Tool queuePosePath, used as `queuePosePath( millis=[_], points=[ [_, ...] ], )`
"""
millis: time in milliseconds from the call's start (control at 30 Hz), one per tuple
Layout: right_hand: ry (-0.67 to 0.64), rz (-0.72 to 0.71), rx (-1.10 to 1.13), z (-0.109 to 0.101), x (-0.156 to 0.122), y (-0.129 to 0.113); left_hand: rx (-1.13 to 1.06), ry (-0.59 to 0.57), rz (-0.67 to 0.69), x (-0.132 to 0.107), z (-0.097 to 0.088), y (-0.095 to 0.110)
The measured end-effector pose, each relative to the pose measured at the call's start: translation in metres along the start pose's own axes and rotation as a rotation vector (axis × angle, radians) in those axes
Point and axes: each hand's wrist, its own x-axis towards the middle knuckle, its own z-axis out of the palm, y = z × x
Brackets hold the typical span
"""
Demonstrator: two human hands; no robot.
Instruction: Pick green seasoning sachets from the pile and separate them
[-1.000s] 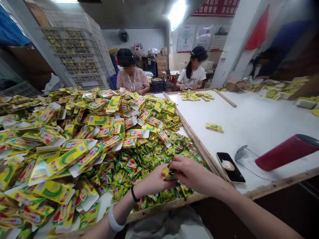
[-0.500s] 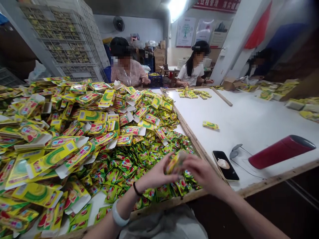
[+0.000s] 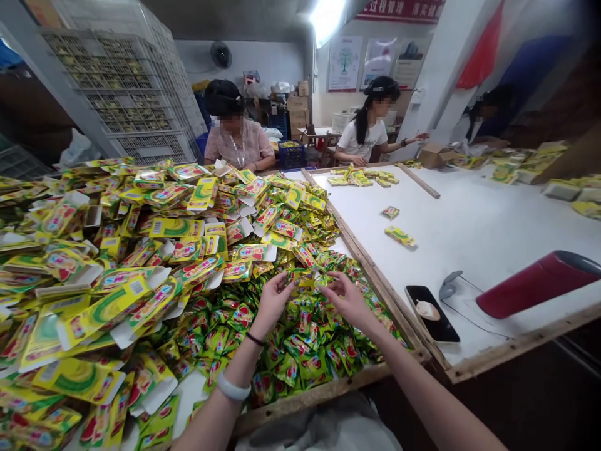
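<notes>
Yellow carton (image 3: 303, 282), in front of the wearer, just above the loose green sachets (image 3: 300, 347) and between the two hands. At its left end, the left hand (image 3: 275, 299), thumb and fingers pinched narrow on the carton; on that wrist, a black band (image 3: 255, 339) and a pale bangle (image 3: 233, 389). At the other end, by a white flap (image 3: 316, 274), the right hand (image 3: 346, 297), thumb and fingers partly apart; cannot tell whether touching or gripping. Can see, to the left, a big heap of cartons (image 3: 141, 238), many with flaps open. Along the right of the sachets, a wooden rail (image 3: 375, 279); beyond it, on the white tabletop (image 3: 469, 232), a lone carton (image 3: 400, 236) near a smaller pack (image 3: 390, 212), then a phone (image 3: 439, 322) with a pale object on top, dark glasses (image 3: 449, 287) and a red flask (image 3: 530, 288). Across the table, a person in a pink top (image 3: 239, 147) and another in a white T-shirt (image 3: 365, 139), one arm outstretched near a cardboard box (image 3: 436, 156).
</notes>
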Motion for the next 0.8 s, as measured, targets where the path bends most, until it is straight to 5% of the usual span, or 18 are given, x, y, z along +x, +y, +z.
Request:
queuePosePath(
  millis=[133,367,467,667,800],
  points=[
    [-0.046,0.091,0.261,0.034,0.000,0.007,-0.282,0.012,-0.052,-0.023,0.007,0.006],
    [-0.004,0.166,0.515,0.009,-0.011,-0.010,-0.570,0.127,-0.073,-0.029,0.018,0.006],
    [0.050,0.183,0.622,0.022,-0.021,-0.022,-0.622,0.199,-0.031,-0.039,0.036,0.015],
    [0.189,0.161,0.681,0.069,-0.029,-0.021,-0.761,0.146,-0.041,-0.061,0.060,0.031],
    [0.124,0.169,0.621,0.064,-0.031,-0.010,-0.763,0.150,-0.046,-0.057,0.053,0.024]
  ],
)
